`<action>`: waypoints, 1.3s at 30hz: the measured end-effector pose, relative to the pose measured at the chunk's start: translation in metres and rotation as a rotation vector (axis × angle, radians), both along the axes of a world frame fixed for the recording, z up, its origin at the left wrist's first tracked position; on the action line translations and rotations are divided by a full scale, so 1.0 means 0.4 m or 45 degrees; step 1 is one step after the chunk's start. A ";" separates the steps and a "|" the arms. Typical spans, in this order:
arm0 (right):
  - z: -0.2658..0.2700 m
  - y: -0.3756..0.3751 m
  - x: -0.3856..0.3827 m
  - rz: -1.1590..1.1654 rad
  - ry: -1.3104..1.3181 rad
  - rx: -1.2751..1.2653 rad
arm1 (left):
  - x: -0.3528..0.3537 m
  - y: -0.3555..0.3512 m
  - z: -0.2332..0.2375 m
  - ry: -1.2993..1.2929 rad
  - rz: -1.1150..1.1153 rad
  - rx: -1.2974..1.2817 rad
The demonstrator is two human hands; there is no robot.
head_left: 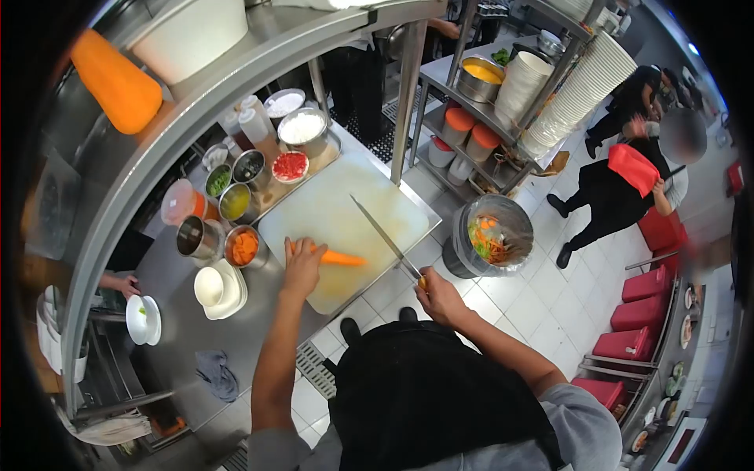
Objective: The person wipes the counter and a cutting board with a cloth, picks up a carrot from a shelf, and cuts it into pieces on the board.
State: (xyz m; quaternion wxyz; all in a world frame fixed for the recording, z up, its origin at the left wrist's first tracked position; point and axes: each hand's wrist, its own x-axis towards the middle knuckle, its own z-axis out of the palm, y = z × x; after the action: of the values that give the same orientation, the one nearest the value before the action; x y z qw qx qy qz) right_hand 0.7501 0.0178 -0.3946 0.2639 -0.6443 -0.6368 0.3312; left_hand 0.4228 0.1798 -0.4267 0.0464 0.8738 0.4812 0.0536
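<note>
Gripping one long steel knife with a yellow handle (385,238), is that the right hand (441,298)?

Yep, fist closed tight round it. And the left hand (304,265) is clamped on one bright orange, slender carrot (343,258), fingers hiding its left end.

How's that carrot look?

Pretty smooth and straight, free end looks blunt. It's lying flat on one white rectangular cutting board (330,184), over toward the near edge. The blade slants across just beside it, not touching.

What's around it?

One round steel pot of orange chunks (243,246) left of the left hand, and past the board's right edge one grey bin with a clear liner (459,261), veggie scraps inside. Behind that, three tubs with orange-red lids (481,141) and two stacks of white bowls (580,96) on the metal shelving (514,135).

Anyone else?

Farther off, one person in a black apron (609,188) holding one bright red cloth (633,168).
</note>
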 end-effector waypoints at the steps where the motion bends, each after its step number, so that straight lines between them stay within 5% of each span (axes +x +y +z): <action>1: -0.026 0.000 -0.001 0.037 -0.094 -0.015 | 0.000 0.002 -0.013 -0.009 0.005 -0.020; 3: -0.062 0.004 0.000 0.136 -0.253 -0.077 | 0.003 0.002 -0.017 -0.088 -0.039 0.242; 9: -0.082 -0.003 -0.004 0.181 -0.394 -0.117 | 0.065 -0.073 0.013 -0.420 -0.178 0.134; 39: 0.070 -0.038 -0.085 0.377 -0.635 -0.228 | 0.121 -0.100 -0.065 -0.673 0.046 0.388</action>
State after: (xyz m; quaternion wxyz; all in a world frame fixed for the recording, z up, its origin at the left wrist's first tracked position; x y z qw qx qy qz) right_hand 0.7160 0.0024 -0.3666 -0.0097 -0.6265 -0.7373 0.2525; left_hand 0.4712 0.1398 -0.4526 0.0375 0.8176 0.4544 0.3515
